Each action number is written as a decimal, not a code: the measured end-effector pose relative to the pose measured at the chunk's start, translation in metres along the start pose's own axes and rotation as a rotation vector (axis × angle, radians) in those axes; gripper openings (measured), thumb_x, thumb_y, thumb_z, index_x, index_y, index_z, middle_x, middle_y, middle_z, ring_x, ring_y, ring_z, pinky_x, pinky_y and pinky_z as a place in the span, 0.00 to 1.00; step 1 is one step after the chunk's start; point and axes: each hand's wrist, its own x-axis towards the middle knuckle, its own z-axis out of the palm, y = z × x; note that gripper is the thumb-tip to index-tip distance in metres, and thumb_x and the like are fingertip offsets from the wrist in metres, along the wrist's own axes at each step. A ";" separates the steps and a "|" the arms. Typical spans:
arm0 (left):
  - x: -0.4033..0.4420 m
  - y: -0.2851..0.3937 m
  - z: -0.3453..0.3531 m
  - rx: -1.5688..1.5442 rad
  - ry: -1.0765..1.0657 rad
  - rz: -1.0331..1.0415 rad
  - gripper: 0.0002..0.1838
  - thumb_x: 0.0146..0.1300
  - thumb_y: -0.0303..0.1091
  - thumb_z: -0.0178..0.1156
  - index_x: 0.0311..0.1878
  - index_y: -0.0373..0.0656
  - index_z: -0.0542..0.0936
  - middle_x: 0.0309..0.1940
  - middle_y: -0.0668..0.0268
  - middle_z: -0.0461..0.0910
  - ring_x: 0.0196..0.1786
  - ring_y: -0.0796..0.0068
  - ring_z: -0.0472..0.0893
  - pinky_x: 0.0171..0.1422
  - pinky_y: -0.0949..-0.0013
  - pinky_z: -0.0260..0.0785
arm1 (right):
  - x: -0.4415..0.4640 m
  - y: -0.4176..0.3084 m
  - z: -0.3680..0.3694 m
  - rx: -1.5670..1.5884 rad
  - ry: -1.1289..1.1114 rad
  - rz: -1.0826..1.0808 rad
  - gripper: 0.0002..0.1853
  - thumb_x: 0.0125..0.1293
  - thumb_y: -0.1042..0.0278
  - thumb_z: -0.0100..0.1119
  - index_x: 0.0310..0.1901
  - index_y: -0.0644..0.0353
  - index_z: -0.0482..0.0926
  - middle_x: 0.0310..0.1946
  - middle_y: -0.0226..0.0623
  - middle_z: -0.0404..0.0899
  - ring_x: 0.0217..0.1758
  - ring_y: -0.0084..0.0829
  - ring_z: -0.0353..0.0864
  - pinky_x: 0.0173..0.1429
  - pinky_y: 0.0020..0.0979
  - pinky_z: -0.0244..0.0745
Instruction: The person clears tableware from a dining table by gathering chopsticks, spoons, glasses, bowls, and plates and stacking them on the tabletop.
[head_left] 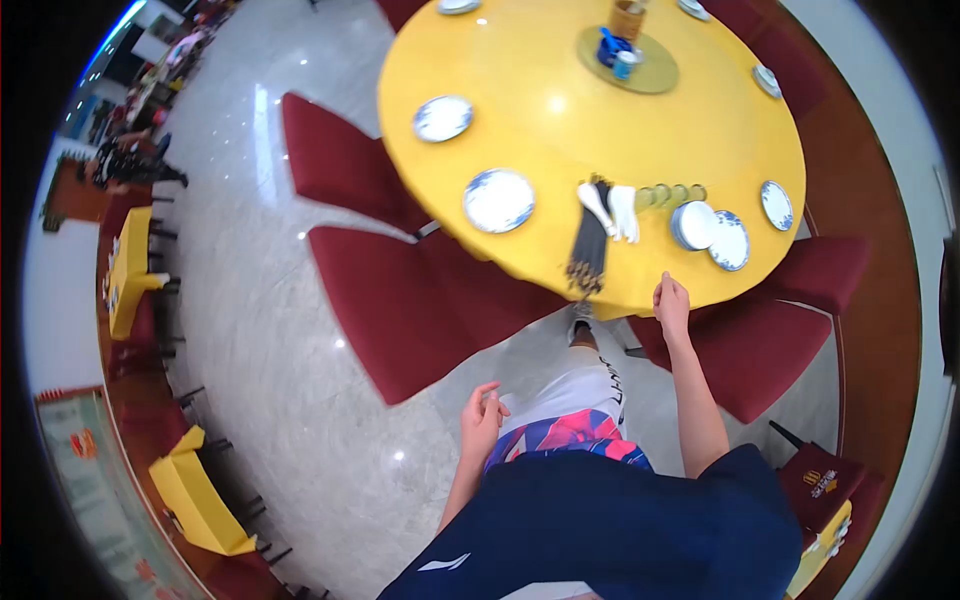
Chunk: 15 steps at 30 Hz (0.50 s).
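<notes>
My right hand (pixel 671 298) is closed at the near edge of the round yellow table (pixel 520 90); whatever it may hold is too small to make out. My left hand (pixel 482 422) hangs low near my shorts, fingers partly curled but apart, with nothing in it. Beyond my right hand stand a stack of small bowls (pixel 693 226) and a patterned plate (pixel 729 241). To their left lie a bundle of dark chopsticks (pixel 588 245), white spoons (pixel 623 213) and a row of green glasses (pixel 662 195).
Patterned plates (pixel 499 201) sit around the table. A turntable (pixel 655 75) carries a blue container and a can. Red chairs (pixel 400 305) surround the table. Smaller yellow tables (pixel 200 495) stand at far left, where a person (pixel 130 162) is visible.
</notes>
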 end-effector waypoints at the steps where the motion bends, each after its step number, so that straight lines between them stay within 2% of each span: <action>1: -0.017 -0.022 -0.031 0.007 0.027 0.026 0.15 0.71 0.34 0.52 0.56 0.39 0.74 0.22 0.67 0.77 0.23 0.84 0.70 0.28 0.76 0.62 | -0.030 0.005 0.024 -0.071 -0.060 -0.064 0.28 0.74 0.51 0.44 0.18 0.61 0.70 0.11 0.28 0.65 0.14 0.21 0.64 0.20 0.28 0.59; 2: -0.030 -0.052 -0.064 -0.025 0.047 0.060 0.15 0.71 0.34 0.52 0.56 0.39 0.74 0.22 0.67 0.77 0.23 0.84 0.70 0.28 0.76 0.62 | -0.047 0.029 0.058 -0.085 -0.103 -0.100 0.27 0.73 0.51 0.45 0.20 0.61 0.72 0.12 0.30 0.66 0.15 0.23 0.66 0.22 0.29 0.62; 3: -0.050 -0.090 -0.103 0.134 0.143 0.078 0.16 0.69 0.35 0.54 0.55 0.38 0.75 0.22 0.64 0.78 0.24 0.77 0.74 0.30 0.71 0.65 | -0.069 0.050 0.087 -0.107 -0.152 -0.135 0.26 0.73 0.51 0.46 0.21 0.62 0.73 0.12 0.31 0.68 0.16 0.24 0.67 0.23 0.31 0.64; 4: -0.071 -0.116 -0.137 0.294 0.247 0.088 0.17 0.66 0.35 0.56 0.55 0.37 0.75 0.23 0.62 0.80 0.25 0.70 0.77 0.32 0.67 0.68 | -0.107 0.039 0.114 -0.093 -0.242 -0.084 0.25 0.73 0.51 0.46 0.23 0.63 0.75 0.14 0.33 0.70 0.17 0.26 0.70 0.26 0.31 0.67; 5: -0.100 -0.107 -0.144 0.412 0.298 -0.020 0.19 0.65 0.38 0.57 0.55 0.37 0.75 0.28 0.56 0.81 0.31 0.61 0.80 0.37 0.61 0.70 | -0.135 0.018 0.132 -0.072 -0.354 -0.009 0.25 0.72 0.51 0.46 0.25 0.63 0.77 0.15 0.34 0.72 0.18 0.28 0.73 0.28 0.32 0.70; 6: -0.122 -0.115 -0.175 0.519 0.333 -0.117 0.21 0.63 0.40 0.58 0.55 0.36 0.75 0.33 0.51 0.83 0.36 0.51 0.83 0.42 0.56 0.73 | -0.171 0.003 0.160 -0.164 -0.433 -0.084 0.23 0.72 0.51 0.46 0.28 0.63 0.77 0.17 0.35 0.75 0.20 0.27 0.75 0.29 0.30 0.71; 7: -0.141 -0.127 -0.201 0.500 0.370 -0.106 0.21 0.63 0.40 0.58 0.55 0.36 0.75 0.33 0.51 0.83 0.36 0.51 0.83 0.42 0.56 0.73 | -0.201 -0.008 0.183 -0.254 -0.511 -0.157 0.22 0.73 0.52 0.46 0.30 0.63 0.78 0.20 0.35 0.77 0.23 0.26 0.78 0.30 0.29 0.72; 9: -0.168 -0.153 -0.248 0.782 0.340 -0.179 0.24 0.64 0.45 0.56 0.57 0.37 0.74 0.44 0.43 0.81 0.48 0.44 0.80 0.54 0.52 0.72 | -0.247 -0.023 0.223 -0.357 -0.507 -0.440 0.20 0.72 0.53 0.47 0.40 0.65 0.79 0.27 0.40 0.81 0.32 0.32 0.82 0.40 0.33 0.76; 10: -0.173 -0.158 -0.270 0.749 0.387 -0.167 0.24 0.64 0.45 0.56 0.57 0.37 0.74 0.44 0.43 0.81 0.48 0.44 0.80 0.54 0.52 0.72 | -0.265 -0.039 0.236 -0.369 -0.569 -0.433 0.20 0.72 0.53 0.48 0.47 0.65 0.77 0.36 0.45 0.83 0.42 0.37 0.83 0.51 0.36 0.75; 11: -0.175 -0.163 -0.292 0.790 0.296 -0.222 0.25 0.64 0.47 0.55 0.58 0.38 0.74 0.48 0.42 0.79 0.53 0.44 0.78 0.58 0.52 0.70 | -0.279 -0.049 0.250 -0.326 -0.588 -0.535 0.22 0.72 0.53 0.49 0.53 0.65 0.76 0.44 0.50 0.82 0.50 0.41 0.82 0.56 0.36 0.74; 12: -0.181 -0.158 -0.296 0.829 0.214 -0.290 0.27 0.64 0.48 0.54 0.59 0.38 0.74 0.52 0.41 0.77 0.58 0.44 0.76 0.63 0.52 0.68 | -0.285 -0.064 0.252 -0.336 -0.613 -0.554 0.23 0.72 0.53 0.49 0.55 0.66 0.75 0.47 0.52 0.80 0.53 0.42 0.80 0.59 0.36 0.72; 15: -0.146 -0.150 -0.334 0.860 0.251 -0.278 0.28 0.65 0.50 0.53 0.60 0.38 0.73 0.53 0.43 0.77 0.59 0.45 0.75 0.63 0.52 0.68 | -0.302 -0.084 0.291 -0.415 -0.627 -0.680 0.26 0.72 0.53 0.49 0.61 0.67 0.70 0.53 0.56 0.77 0.57 0.46 0.78 0.62 0.38 0.71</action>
